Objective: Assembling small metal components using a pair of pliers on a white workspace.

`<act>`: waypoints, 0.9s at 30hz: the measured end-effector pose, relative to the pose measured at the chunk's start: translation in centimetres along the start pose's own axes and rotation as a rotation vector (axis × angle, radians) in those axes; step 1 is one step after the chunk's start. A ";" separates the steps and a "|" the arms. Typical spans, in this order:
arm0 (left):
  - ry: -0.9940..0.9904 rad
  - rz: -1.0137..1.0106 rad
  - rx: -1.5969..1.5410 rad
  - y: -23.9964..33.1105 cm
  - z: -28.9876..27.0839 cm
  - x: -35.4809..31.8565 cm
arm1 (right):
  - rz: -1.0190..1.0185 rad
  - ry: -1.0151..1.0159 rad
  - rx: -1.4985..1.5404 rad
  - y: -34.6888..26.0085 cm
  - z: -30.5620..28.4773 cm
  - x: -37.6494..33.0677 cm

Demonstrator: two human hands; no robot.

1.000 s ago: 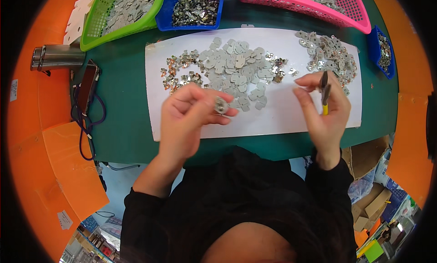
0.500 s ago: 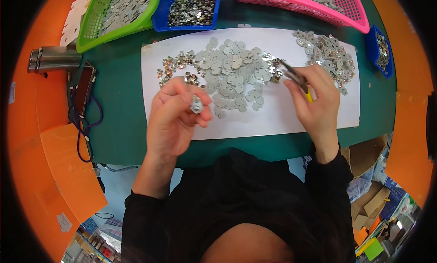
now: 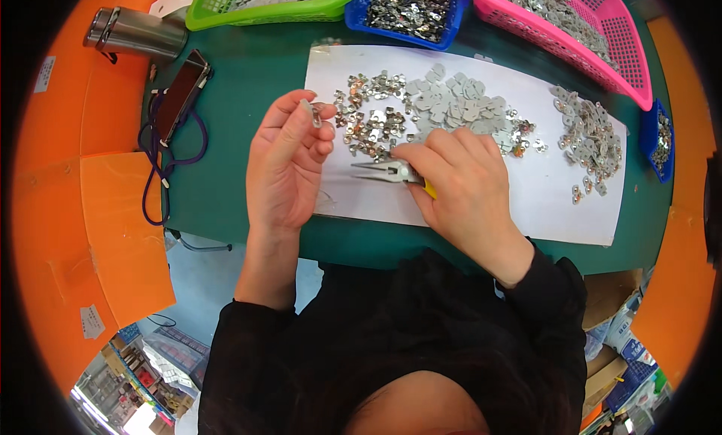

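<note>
My left hand [image 3: 287, 168] is raised over the left edge of the white sheet [image 3: 541, 205]. Its thumb and fingers pinch a small shiny metal piece [image 3: 316, 117], partly covered by the fingertips. Yellow-handled needle-nose pliers [image 3: 391, 171] are gripped in my right hand [image 3: 466, 190], their slightly parted jaws pointing left towards my left hand, apart from the piece. Beyond the pliers lie small shiny metal clips [image 3: 372, 130] and a heap of flat grey plates [image 3: 462, 104]. More clips [image 3: 519, 134] sit just right of that heap.
A pile of grey plates with shiny parts [image 3: 590, 145] occupies the sheet's right side. Green [image 3: 278, 15], blue [image 3: 451, 36] and pink baskets [image 3: 632, 81] line the far side; a small blue tray [image 3: 648, 145] is at right. Left are a steel flask [image 3: 147, 34] and a corded phone [image 3: 180, 96].
My right hand has carried the pliers from the clips right of the grey heap leftwards, close to my left hand. The left hand still pinches the metal piece. The whole view has shifted.
</note>
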State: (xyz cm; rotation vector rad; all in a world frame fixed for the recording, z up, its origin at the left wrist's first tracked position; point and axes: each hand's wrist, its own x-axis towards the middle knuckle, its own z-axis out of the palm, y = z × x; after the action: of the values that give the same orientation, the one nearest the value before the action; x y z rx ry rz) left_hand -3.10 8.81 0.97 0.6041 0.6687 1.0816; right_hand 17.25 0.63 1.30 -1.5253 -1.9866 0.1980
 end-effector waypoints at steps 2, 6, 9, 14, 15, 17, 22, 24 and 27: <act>-0.021 -0.012 0.016 0.0 -0.5 -0.3 | 0.027 -0.010 -0.066 -0.1 0.6 0.4; -0.031 -0.016 0.033 0.1 -1.0 -1.0 | 0.028 -0.050 -0.121 0.0 1.1 0.5; -0.032 -0.086 0.101 0.2 -1.4 -1.5 | 0.035 -0.048 -0.144 -0.3 1.0 0.6; -0.026 -0.096 0.153 0.5 -2.4 -2.2 | 0.124 0.005 -0.042 -0.5 -0.1 1.4; 0.000 -0.096 0.184 0.6 -2.4 -2.3 | 0.146 0.031 -0.017 -0.7 0.1 1.6; -0.013 -0.097 0.166 0.6 -2.8 -2.4 | 0.183 -0.003 -0.026 -1.3 0.4 1.5; -0.049 -0.115 0.142 0.9 -3.3 -2.5 | 0.221 -0.072 -0.009 -1.7 1.3 1.2; -0.084 -0.124 0.146 0.8 -3.3 -2.5 | 0.160 -0.076 -0.107 -1.3 1.4 1.2; -0.078 -0.159 0.161 0.7 -3.0 -2.4 | 0.146 -0.083 -0.148 -1.6 1.2 1.7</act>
State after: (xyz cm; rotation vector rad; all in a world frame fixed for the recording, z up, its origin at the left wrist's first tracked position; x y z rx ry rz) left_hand -6.50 7.16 -0.03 0.7158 0.7283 0.8575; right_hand 14.99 1.93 1.71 -1.7853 -1.9924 0.1800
